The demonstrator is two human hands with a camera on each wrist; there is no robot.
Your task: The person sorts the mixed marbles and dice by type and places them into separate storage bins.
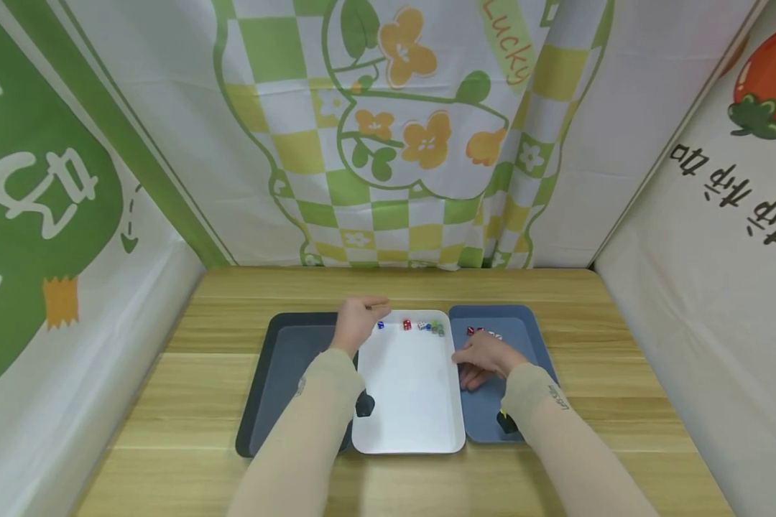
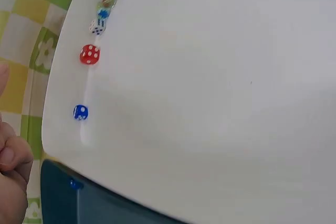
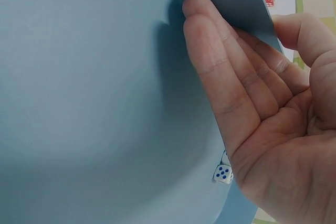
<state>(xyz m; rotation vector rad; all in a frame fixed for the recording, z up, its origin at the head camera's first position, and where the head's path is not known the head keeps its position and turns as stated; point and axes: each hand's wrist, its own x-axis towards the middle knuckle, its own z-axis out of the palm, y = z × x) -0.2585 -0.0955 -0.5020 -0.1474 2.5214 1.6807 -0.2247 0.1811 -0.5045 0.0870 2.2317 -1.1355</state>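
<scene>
My left hand (image 1: pixel 357 324) hovers by the far left corner of the white tray (image 1: pixel 409 388), its fingertips pointing over the far rim. In the left wrist view only part of that hand (image 2: pixel 13 166) shows, some fingers curled, the tips cut off. My right hand (image 1: pixel 486 357) straddles the left wall of the blue tray (image 1: pixel 481 416): its fingers (image 3: pixel 207 45) lie against the inside, the thumb over the rim. Along the white tray's far end lie a blue die (image 2: pixel 80 112), a red die (image 2: pixel 90 54), a white die (image 2: pixel 97 27) and several small green and blue pieces (image 2: pixel 107 1).
A dark tray (image 1: pixel 268 388) stands left of the white one, with a blue die (image 2: pixel 76 184) at its far end. Red dice (image 1: pixel 470 331) and white dice (image 1: pixel 499 337) lie at the blue tray's far end. A patterned curtain (image 1: pixel 414 215) hangs behind the wooden table (image 1: pixel 621 416).
</scene>
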